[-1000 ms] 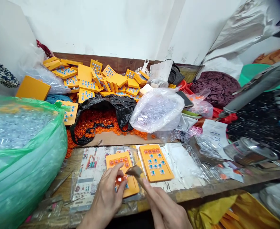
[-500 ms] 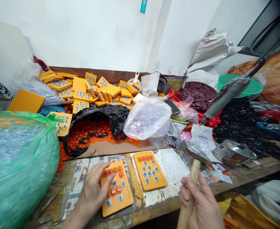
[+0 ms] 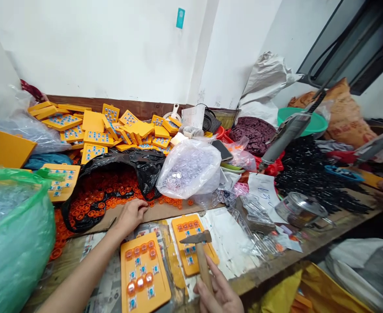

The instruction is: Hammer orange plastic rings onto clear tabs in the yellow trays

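A wooden-handled metal hammer [image 3: 201,252] was gripped by the right hand [image 3: 219,289] over a flat yellow plastic board [image 3: 184,254]! Near loose round orange plastic caps [image 3: 174,202], the left hand [image 3: 131,216] was curled, contents hidden; caps were best picked singly.

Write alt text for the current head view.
A person's right hand holds a hammer over one yellow board, while the left hand is beside orange caps spilling from a black bag. A second board, partly fitted with orange caps, lies nearer; behind are piled boards and a white bag.
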Demonstrator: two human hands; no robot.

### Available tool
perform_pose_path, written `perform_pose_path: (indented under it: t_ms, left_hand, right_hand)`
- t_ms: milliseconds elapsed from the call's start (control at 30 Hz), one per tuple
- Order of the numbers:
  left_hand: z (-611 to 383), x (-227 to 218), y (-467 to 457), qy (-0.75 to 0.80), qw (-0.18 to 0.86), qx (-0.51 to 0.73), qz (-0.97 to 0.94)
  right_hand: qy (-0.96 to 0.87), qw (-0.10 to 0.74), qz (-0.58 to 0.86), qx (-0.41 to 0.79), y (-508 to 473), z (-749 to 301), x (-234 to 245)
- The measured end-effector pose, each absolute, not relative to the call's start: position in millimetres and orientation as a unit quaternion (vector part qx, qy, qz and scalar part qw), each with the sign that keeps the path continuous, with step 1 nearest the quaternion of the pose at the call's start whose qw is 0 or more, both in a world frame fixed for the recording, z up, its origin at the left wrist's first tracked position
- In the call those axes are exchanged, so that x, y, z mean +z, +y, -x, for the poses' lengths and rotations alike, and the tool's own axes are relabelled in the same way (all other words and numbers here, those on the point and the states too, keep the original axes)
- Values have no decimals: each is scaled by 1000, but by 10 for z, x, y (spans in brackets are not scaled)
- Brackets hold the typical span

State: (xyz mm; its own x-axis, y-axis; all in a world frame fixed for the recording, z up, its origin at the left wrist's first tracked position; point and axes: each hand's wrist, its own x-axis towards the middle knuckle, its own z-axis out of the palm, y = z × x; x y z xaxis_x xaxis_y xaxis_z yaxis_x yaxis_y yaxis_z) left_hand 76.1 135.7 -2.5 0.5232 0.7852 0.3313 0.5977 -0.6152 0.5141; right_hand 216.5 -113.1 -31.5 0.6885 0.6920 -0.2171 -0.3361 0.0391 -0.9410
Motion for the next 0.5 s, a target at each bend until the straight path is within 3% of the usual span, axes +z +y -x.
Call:
perform_pose_path:
  t_ms: [333, 500]
  left_hand:
    - [-716, 12, 1251, 424, 176, 284, -842]
    - [-301, 248, 423, 433, 183, 354, -809]
  right_hand:
    - [-154, 665, 634, 363, -1176, -2058, -15]
    - [-216, 610, 678, 350, -1357, -2123, 0]
